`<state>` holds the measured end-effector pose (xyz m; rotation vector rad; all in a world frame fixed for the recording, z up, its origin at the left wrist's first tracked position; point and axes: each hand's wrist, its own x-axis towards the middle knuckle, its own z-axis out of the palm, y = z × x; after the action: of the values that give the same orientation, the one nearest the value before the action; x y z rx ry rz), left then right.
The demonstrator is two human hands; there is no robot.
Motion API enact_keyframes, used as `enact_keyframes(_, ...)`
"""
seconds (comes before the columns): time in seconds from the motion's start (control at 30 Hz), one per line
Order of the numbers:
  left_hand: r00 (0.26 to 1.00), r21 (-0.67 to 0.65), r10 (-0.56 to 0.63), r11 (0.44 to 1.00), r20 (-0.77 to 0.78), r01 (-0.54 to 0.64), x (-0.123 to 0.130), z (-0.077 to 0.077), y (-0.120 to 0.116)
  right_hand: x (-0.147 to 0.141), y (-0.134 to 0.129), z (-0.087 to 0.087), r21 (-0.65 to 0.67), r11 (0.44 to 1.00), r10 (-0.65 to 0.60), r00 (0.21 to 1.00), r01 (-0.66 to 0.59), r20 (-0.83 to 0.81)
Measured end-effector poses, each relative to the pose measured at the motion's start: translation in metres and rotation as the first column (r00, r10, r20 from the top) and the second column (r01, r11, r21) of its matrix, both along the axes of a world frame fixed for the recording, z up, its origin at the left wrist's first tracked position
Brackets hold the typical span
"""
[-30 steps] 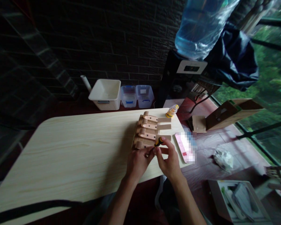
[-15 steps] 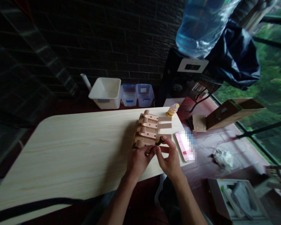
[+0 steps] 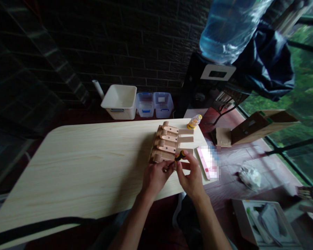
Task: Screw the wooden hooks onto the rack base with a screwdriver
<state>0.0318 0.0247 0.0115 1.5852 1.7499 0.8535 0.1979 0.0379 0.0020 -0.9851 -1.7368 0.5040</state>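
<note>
A wooden assembly (image 3: 167, 142) of several rounded arms and flat slats lies near the right end of the table (image 3: 94, 159). My right hand (image 3: 191, 173) grips a short black-and-yellow screwdriver (image 3: 179, 156) by its handle, at the near end of the wood. Close against it, my left hand (image 3: 156, 175) has thumb and fingers pinched together at the assembly's near edge, below the handle. What those fingers hold, if anything, is hidden. The screwdriver's tip cannot be made out.
A clear bottle with a yellow base (image 3: 194, 122) stands at the table's far right corner. Right of the wood lies a pink-edged flat item (image 3: 203, 163), partly blurred out. Beyond the table are a white bin (image 3: 120, 102), clear tubs (image 3: 163, 104) and a water dispenser (image 3: 195, 86).
The whole view has shifted slightly. My right hand's fingers have moved a little on the screwdriver, and its thumb sits farther from my left fingers. My left hand stays at the wood's near edge.
</note>
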Motion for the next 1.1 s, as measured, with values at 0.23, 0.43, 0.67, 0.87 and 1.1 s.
enact_keyframes(0.23, 1.000, 0.001, 0.003, 1.000, 0.002, -0.003, 0.000, 0.002, -0.001, -0.001, -0.001, 0.007, 0.026, 1.000, -0.012, 1.000, 0.012, 0.015)
enact_keyframes(0.43, 0.999, -0.026, -0.001, 1.000, 0.033, 0.002, 0.000, 0.000, -0.001, -0.001, -0.002, 0.013, 0.046, 0.999, -0.019, 1.000, 0.018, 0.010)
enact_keyframes(0.67, 0.999, -0.036, 0.021, 0.999, 0.041, -0.019, 0.001, 0.002, 0.000, -0.002, -0.003, 0.012, 0.033, 0.999, -0.034, 0.998, 0.036, -0.054)
enact_keyframes(0.87, 0.996, 0.019, -0.007, 1.000, 0.091, 0.006, 0.000, -0.001, 0.000, -0.006, -0.004, 0.019, 0.036, 0.998, -0.056, 0.993, 0.060, -0.101)
enact_keyframes(1.1, 0.997, 0.025, -0.038, 0.999, 0.071, 0.036, -0.002, 0.002, -0.002, -0.010, -0.005, 0.014, 0.092, 0.991, -0.087, 0.993, 0.094, -0.078)
